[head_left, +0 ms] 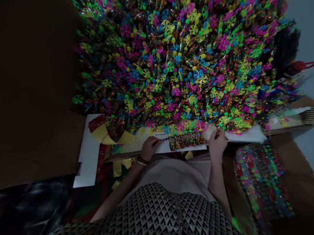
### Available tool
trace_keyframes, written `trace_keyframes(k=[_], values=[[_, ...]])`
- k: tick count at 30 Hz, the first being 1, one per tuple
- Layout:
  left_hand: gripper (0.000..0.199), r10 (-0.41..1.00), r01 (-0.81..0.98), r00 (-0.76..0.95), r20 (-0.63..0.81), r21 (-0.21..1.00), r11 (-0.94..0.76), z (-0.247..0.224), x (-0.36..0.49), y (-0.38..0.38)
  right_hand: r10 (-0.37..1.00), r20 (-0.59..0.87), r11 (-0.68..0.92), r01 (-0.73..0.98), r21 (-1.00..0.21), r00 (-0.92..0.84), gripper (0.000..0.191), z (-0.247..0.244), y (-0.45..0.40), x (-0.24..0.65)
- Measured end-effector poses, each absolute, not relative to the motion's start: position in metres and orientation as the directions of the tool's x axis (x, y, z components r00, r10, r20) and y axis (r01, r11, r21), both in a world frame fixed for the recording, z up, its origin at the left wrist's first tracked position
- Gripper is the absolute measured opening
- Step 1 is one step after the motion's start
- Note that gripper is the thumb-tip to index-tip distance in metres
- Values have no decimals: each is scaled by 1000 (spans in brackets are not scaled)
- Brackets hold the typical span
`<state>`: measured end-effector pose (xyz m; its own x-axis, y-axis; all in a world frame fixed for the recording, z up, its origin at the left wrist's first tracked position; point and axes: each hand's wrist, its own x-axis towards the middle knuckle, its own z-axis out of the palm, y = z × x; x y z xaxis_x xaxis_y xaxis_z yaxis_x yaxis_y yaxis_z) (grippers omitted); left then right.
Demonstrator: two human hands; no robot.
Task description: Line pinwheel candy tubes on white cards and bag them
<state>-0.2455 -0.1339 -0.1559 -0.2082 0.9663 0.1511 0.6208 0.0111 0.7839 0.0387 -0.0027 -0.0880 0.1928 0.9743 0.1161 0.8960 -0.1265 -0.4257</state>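
A neat row of small clear tubes (186, 141) filled with colourful beads or candy lies at the table's front edge, with bright plastic tops. At its left end my left hand (148, 148) pinches the dark notched strip (164, 139) that runs along the row. To the right, my right hand (218, 144) has its fingers closed on one tube, mostly hidden by the fingers, at the border of the pile. A great pile of the same tubes (177, 68), topped with pink, yellow, green and blue wheel shapes, covers the table just beyond both hands.
White card (86, 162) and yellow paper pieces (104, 134) lie at the left. Packed toys in a clear bag (260, 180) sit in a cardboard box (294, 168) at the right. A brush (310, 116) and a red-handled tool (302, 66) lie at the far right.
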Motion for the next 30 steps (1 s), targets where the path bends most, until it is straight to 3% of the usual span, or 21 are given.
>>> trace_keyframes(k=[2,5,8,12,14,24,27,30], values=[[22,965,614,-215,153,789,11,-156,-243,-135,990,140,56,866,-498,16,52,-81,-26,21],[23,965,622,-218,145,783,23,-155,-241,-135,912,57,360,728,-583,-406,49,-78,-65,-24],[22,971,640,-194,142,768,16,-153,-241,-137,806,-62,486,717,-500,-589,45,-80,-89,-69],[23,979,664,-151,138,747,-3,-150,-242,-139,800,-163,537,810,-233,-577,44,-79,-93,-100],[24,981,673,-132,144,740,-18,-151,-243,-139,799,-190,550,821,-155,-571,44,-80,-92,-105],[25,976,624,-167,139,781,-5,-159,-245,-137,760,-294,574,811,-115,-579,44,-79,-95,-98],[23,973,586,-180,146,811,-13,-159,-246,-138,784,-164,575,801,-167,-598,36,-61,-50,-99],[20,960,522,-244,133,853,15,-162,-248,-141,835,46,549,827,-122,-548,37,-40,23,-100]])
